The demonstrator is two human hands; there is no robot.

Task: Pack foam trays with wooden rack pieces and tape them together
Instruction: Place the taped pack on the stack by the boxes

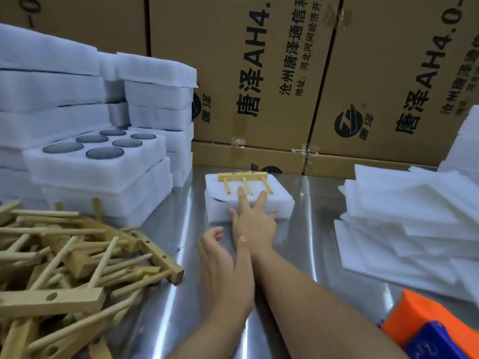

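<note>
Head view: the right hand [255, 220] lies flat with fingers spread wide on a white foam tray [278, 202], gripping nothing. At its 12 o'clock, a wooden rack piece [242, 176] with three pegs rests on the tray's far edge. The left hand [225, 263] hovers at 7 o'clock, beside the right wrist, fingers loosely curled and empty, over the shiny metal table [298, 255]. At 8 o'clock lies a heap of rack pieces [64, 268]. At 10 o'clock stand stacked foam trays [98, 167], the top one holding dark round discs. At 3 o'clock sits a pile of foam sheets [401, 229], and at 5 o'clock an orange-and-blue package [427, 330]. Behind, at 12 o'clock, cardboard boxes [259, 73] read "唐泽AH4.0" and "沧州唐泽通信", with an address line beginning "地址:河北河间".
</note>
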